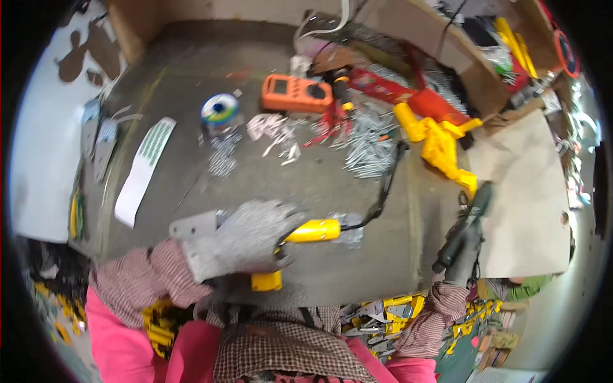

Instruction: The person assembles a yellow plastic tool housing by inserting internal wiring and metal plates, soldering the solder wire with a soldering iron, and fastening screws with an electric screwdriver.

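My left hand (249, 233), in a grey knit glove, is closed around a yellow plastic handle-shaped part (316, 231) near the table's front. A black cable (382, 201) runs from that part's right end up toward a pile of screws (370, 150). A flat grey plate (195, 225) sticks out left of the glove, and a yellow block (266, 281) shows below it; whether these join the handle part is hidden. On the right, my right hand (469, 249) grips a dark, slim power screwdriver (465, 226), slightly blurred, tilted with its upper end toward the upper right.
An orange multimeter (295, 94), a solder spool (220, 112) and small metal parts (223, 156) lie farther back. Yellow plastic parts (439, 143) sit right of the screws. A white label strip (143, 172) lies at left. Boxes of yellow and grey parts (383, 316) stand below the table edge.
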### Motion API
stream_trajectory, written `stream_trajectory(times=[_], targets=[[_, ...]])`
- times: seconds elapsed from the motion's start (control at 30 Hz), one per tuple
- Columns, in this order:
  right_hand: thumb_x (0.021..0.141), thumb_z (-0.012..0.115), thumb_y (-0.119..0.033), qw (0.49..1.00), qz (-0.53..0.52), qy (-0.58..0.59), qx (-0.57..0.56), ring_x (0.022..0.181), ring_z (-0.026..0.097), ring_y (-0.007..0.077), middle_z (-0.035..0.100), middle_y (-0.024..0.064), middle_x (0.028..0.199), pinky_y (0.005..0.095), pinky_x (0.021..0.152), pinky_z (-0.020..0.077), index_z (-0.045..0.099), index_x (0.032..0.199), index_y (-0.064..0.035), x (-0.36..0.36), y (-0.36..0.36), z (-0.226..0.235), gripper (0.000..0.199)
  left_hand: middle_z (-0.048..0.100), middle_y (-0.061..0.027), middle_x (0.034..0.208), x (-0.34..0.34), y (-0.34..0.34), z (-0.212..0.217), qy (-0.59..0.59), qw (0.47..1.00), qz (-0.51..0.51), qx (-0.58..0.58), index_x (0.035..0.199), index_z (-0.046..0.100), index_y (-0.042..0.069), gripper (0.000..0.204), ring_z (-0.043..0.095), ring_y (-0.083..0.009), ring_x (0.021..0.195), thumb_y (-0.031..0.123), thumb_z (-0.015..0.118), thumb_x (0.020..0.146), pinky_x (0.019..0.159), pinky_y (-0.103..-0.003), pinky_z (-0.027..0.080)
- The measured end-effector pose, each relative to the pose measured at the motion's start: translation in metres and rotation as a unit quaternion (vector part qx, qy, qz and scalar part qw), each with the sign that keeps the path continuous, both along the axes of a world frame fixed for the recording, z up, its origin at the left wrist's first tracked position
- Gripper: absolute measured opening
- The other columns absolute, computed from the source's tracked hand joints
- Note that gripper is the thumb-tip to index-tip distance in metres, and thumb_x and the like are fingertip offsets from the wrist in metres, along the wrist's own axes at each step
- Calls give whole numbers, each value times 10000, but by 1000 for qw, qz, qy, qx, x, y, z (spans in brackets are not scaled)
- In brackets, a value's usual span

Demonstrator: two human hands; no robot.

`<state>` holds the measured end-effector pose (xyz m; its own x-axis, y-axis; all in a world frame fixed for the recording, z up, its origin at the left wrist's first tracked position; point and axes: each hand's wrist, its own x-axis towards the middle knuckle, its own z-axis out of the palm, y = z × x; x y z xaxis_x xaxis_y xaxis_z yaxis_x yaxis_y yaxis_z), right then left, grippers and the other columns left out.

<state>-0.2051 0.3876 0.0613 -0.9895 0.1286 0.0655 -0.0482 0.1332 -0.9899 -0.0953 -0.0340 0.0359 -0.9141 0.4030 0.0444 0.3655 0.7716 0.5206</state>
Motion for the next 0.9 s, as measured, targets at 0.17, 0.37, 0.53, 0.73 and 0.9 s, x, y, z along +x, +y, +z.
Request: stream_trajectory(times=[0.17,0.37,0.53,0.73,0.9], targets=[[811,675,-612,850,277,129,-429,641,544,149,560,46,837,268,584,508,399,1364,-95,10,-164,20,806,588,-160,1056,-11,3,-5,-18,999,-39,-22,1291,535,89,583,598,-345,965,276,664,753,834,-453,495],[768,683,-684,833,388,195,-343,476,501,130,518,38,687,269,387,463,441,1133,-62,20,-225,4,761,641,-156,951,-15,7,-9,-13,999,-25,15,1216,591,111,472,634,-347,916,324,675,804,810,-464,508],[725,714,-701,848,349,181,-355,478,516,126,526,40,680,260,385,470,455,1086,-76,29,-229,-1,767,660,-153,954,-22,9,-15,-24,999,-29,7,1149,616,111,416,647,-352,916,347,678,812,801,-469,516],[660,839,-581,782,482,146,-366,527,573,201,594,85,762,324,461,501,460,1062,-86,19,-219,-3,742,604,-169,1081,-10,11,-6,5,998,-51,-32,1266,540,80,562,599,-351,1020,355,687,799,867,-469,491],[642,874,-528,759,527,101,-369,537,588,237,611,108,781,352,490,511,454,1019,-97,15,-217,-8,710,590,-166,1103,-20,24,-8,-100,995,-19,-18,1279,515,18,579,578,-348,1044,238,708,780,885,-453,486]])
